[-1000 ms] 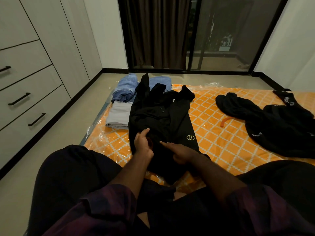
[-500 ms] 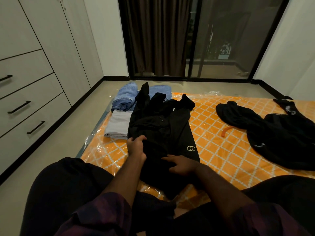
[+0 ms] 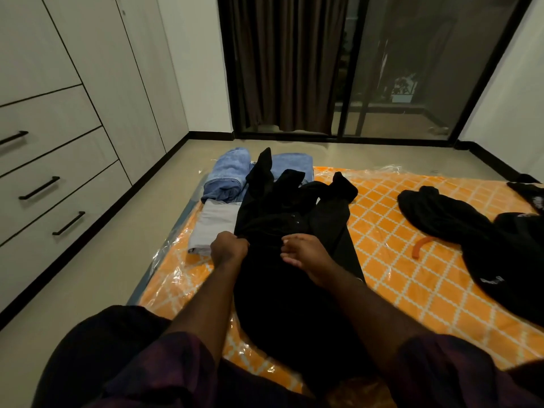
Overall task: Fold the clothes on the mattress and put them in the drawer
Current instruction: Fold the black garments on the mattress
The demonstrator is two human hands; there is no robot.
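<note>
A long black garment (image 3: 294,219) lies lengthwise on the orange patterned mattress (image 3: 391,231) in front of me. My left hand (image 3: 228,248) grips its left edge in a fist. My right hand (image 3: 306,251) sits on the middle of the cloth with curled fingers pinching it. Folded blue jeans (image 3: 228,175) and a folded grey garment (image 3: 215,225) lie to the left of it. A heap of unfolded black clothes (image 3: 471,231) rests on the right side of the mattress. Closed drawers (image 3: 53,184) with black handles fill the left wall.
Bare floor runs between the mattress and the drawer unit. An orange strap (image 3: 419,245) lies beside the black heap. A dark curtain (image 3: 282,63) and glass sliding door (image 3: 412,66) stand at the far end. My knees fill the bottom of the view.
Both hands moved farther up the black garment, away from me. The left hand closed into a fist on its left edge; the right fingers curled onto the cloth.
</note>
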